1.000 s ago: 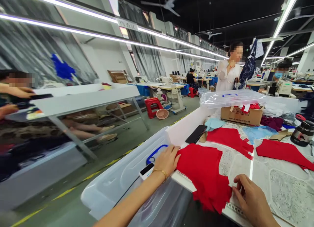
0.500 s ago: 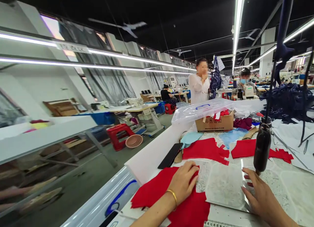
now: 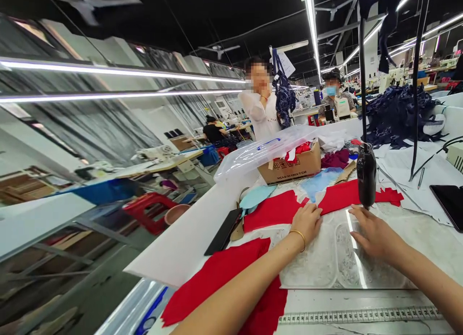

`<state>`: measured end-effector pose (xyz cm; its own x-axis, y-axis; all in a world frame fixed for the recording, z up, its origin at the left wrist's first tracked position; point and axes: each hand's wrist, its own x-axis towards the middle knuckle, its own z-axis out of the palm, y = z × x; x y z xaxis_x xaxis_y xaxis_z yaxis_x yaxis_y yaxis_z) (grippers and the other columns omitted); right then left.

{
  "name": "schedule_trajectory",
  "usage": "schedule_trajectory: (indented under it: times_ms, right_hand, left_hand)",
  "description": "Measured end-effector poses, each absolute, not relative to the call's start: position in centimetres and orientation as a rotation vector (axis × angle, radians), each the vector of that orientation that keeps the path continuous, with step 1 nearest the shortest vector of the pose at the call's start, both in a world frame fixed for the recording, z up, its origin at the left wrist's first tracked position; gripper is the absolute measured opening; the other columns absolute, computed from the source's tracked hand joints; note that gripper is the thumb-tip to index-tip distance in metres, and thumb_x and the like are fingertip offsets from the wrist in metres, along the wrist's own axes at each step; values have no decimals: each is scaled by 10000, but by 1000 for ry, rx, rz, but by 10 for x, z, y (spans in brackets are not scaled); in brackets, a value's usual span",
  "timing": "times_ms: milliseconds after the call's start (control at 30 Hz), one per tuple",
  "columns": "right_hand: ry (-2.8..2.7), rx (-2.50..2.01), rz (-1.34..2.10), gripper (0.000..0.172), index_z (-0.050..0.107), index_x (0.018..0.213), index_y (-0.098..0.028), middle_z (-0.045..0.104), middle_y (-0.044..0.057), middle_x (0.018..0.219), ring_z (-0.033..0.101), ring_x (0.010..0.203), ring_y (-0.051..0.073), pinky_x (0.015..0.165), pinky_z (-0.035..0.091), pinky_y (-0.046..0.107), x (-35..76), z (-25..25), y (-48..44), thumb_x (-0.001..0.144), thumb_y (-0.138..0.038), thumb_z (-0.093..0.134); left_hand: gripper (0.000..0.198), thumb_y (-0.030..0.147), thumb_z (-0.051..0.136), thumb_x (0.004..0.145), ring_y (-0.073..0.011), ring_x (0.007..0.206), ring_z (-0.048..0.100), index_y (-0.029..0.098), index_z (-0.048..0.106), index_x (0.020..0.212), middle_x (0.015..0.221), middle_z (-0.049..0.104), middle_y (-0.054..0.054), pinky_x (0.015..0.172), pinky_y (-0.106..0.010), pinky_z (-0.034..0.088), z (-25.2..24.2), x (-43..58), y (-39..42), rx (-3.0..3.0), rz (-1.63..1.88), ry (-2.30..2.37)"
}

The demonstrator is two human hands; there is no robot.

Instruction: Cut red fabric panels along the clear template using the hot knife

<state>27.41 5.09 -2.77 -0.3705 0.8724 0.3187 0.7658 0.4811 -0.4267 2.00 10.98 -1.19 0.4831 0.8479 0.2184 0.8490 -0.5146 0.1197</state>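
Red fabric pieces point(image 3: 275, 212) are laid flat on the worktable point(image 3: 343, 299) just beside a translucent sheet point(image 3: 314, 265), which is pinned down, seemingly against sliding, by the left hand point(image 3: 306, 224), fingers pressed together, and the right hand point(image 3: 374, 236), fingers slightly spread.

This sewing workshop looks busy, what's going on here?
A person at a work table has both hands flat on a clear sheet: the left hand, wearing a gold bangle, and the right hand. Red fabric pieces lie beside the sheet. Farther off, a co-worker stands beyond a cardboard box.
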Motion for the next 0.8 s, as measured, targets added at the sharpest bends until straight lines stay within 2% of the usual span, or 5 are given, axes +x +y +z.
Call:
schedule_trajectory:
  times_ms: [133,300,633,800]
  right_hand:
    - [-2203,-1329,279,496,535,1420,-175,545,194,1529,587,1386,310,1125,529,512,279,-29,57,925,-184,563]
    - [-2315,-1396,320,436,581,1341,-112,529,253,1513,591,1365,364,1090,545,527,280,-16,59,911,-181,578]
    - [-2282,-1359,301,353,655,1232,-142,571,201,1481,535,1414,353,1126,518,516,278,-26,67,883,-167,612]
    - [-2237,-1377,307,413,641,1298,-152,582,183,1488,533,1428,331,1168,488,528,278,-33,70,888,-160,591]
  left_hand:
    - [179,115,665,869,-254,1031,621,226,712,1001,1067,641,-72,889,-383,512,-15,26,124,-2704,-434,-1620]
    - [137,78,673,831,-230,924,609,212,649,817,948,606,-40,819,-347,484,-14,25,128,-2729,-538,-1691]
    - [253,143,801,773,-182,774,566,204,577,673,772,571,17,723,-288,448,-13,19,132,-2810,-806,-1771]
    - [208,172,715,821,-181,760,580,208,564,681,767,602,7,758,-307,486,-10,17,131,-2822,-950,-1745]
